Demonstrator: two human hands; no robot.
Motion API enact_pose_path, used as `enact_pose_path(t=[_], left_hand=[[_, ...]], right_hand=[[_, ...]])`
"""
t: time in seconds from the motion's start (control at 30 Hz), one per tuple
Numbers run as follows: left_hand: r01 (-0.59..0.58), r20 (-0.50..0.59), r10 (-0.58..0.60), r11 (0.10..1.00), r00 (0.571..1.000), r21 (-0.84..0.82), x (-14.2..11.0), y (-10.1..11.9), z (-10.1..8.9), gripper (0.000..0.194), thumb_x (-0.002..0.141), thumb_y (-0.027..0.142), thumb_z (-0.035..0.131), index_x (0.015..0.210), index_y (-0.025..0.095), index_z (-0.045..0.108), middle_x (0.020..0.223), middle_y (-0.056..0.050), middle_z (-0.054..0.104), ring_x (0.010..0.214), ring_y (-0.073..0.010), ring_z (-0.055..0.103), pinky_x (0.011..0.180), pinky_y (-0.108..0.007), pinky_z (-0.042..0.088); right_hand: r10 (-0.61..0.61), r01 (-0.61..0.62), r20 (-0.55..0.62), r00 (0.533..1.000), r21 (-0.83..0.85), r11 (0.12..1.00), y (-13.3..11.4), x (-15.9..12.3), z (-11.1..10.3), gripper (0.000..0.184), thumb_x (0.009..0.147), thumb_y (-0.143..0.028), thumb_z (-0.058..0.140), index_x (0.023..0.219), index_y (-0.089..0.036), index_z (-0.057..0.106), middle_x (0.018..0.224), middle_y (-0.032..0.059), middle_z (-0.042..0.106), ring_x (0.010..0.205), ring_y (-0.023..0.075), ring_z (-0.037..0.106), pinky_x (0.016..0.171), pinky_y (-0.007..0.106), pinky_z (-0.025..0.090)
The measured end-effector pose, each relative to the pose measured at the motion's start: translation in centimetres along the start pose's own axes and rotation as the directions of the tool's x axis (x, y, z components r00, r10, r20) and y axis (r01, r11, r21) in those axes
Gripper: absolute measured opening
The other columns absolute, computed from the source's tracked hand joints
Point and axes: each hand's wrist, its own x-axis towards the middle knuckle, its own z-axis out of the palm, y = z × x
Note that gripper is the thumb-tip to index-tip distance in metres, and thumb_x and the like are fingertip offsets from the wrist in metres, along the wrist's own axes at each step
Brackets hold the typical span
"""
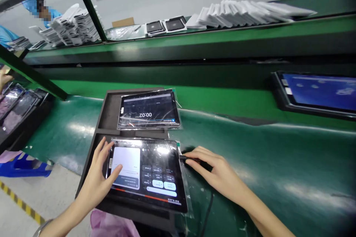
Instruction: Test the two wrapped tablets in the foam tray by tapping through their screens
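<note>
Two tablets in clear plastic film lie in a black foam tray point(107, 114) on the green belt. The near tablet point(155, 172) is lit with a white panel and round buttons. The far tablet point(148, 109) shows "00:02" upside down. My left hand point(100, 177) rests on the near tablet's left edge, fingers spread, thumb on the screen. My right hand point(214, 172) pinches a black cable plug point(187, 159) at the near tablet's right edge; the cable point(207, 207) trails toward me.
A screen with a blue picture point(317, 90) lies on the belt at the right. White boxes point(250, 9) and stacked packs point(73, 26) fill the far shelf. A crate of tablets point(16, 105) stands at the left, and a person point(41, 7) works beyond.
</note>
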Motion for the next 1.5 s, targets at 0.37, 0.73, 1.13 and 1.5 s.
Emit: enact_pose_path(t=[0.37, 0.73, 1.13, 1.5], left_hand=[[-0.574, 0.292, 0.512, 0.575, 0.808, 0.583, 17.6, 0.1, 1.9, 0.045, 0.107, 0.039, 0.051, 0.152, 0.044, 0.051, 0.173, 0.0, 0.023, 0.161, -0.0435, -0.003, 0.119, -0.081, -0.004], [-0.545, 0.092, 0.566, 0.718, 0.819, 0.434, 16.1, 0.3, 1.4, 0.041, 0.108, 0.033, 0.045, 0.146, 0.042, 0.059, 0.177, 0.001, 0.005, 0.161, -0.037, -0.001, 0.124, -0.068, 0.012], [-0.624, 0.282, 0.558, 0.658, 0.78, 0.422, 16.6, 1.8, 5.4, 0.051, 0.104, 0.048, 0.055, 0.154, 0.045, 0.047, 0.176, -0.005, 0.011, 0.16, -0.0459, -0.001, 0.12, -0.077, 0.006], [-0.744, 0.535, 0.561, 0.631, 0.632, 0.218, 11.4, 6.0, 1.7, 0.12, 0.068, 0.084, 0.076, 0.166, 0.039, 0.024, 0.176, -0.01, 0.0, 0.156, -0.0566, -0.002, 0.115, -0.085, -0.007]], right_hand=[[0.115, -0.084, -0.18, 0.977, 0.173, 0.981, 2.2, 1.6, -0.1, 0.054, 0.099, -0.068, 0.049, 0.105, -0.022, 0.078, 0.091, 0.0053, 0.068, 0.072, 0.0197, 0.06, 0.074, 0.034, 0.048], [0.148, -0.105, -0.225, 0.963, 0.192, 0.976, 3.1, 1.6, -0.5, 0.061, 0.098, -0.073, 0.046, 0.098, -0.022, 0.079, 0.081, 0.0057, 0.068, 0.075, 0.0216, 0.063, 0.072, 0.031, 0.051], [0.139, -0.105, -0.23, 0.963, 0.155, 0.982, 2.6, 1.8, -0.4, 0.063, 0.097, -0.074, 0.047, 0.075, -0.021, 0.073, 0.081, 0.0073, 0.069, 0.076, 0.0218, 0.065, 0.069, 0.031, 0.051], [0.157, -0.109, -0.231, 0.96, 0.209, 0.972, 2.1, 1.9, -0.2, 0.06, 0.098, -0.073, 0.048, 0.093, -0.021, 0.079, 0.079, 0.0053, 0.066, 0.067, 0.0199, 0.058, 0.067, 0.034, 0.049]])
